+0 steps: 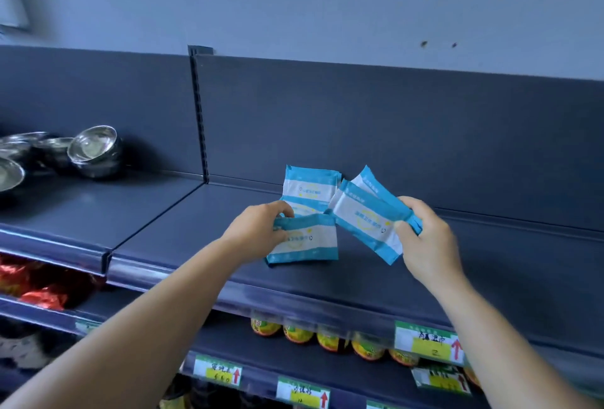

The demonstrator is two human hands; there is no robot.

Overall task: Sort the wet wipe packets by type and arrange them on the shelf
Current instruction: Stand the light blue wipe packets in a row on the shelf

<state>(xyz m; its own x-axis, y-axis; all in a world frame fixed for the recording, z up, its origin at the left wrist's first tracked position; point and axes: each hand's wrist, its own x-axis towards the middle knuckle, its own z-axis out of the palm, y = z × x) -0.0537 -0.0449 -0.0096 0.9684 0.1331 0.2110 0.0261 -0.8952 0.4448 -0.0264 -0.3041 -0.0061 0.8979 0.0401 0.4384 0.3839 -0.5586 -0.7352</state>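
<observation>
- On the dark top shelf (202, 232), the left hand (258, 229) pinches 1 blue-and-white wipe packet (305, 240).
- The right hand (425, 238) grips a fanned bunch of packets (366, 216); its count is unclear.
- Another packet (309, 191) stands behind, partly hidden.
- Printed text is blurred.

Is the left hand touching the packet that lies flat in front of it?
Touching. The head view shows the left hand with its fingers curled over the front packet's left edge.
</observation>
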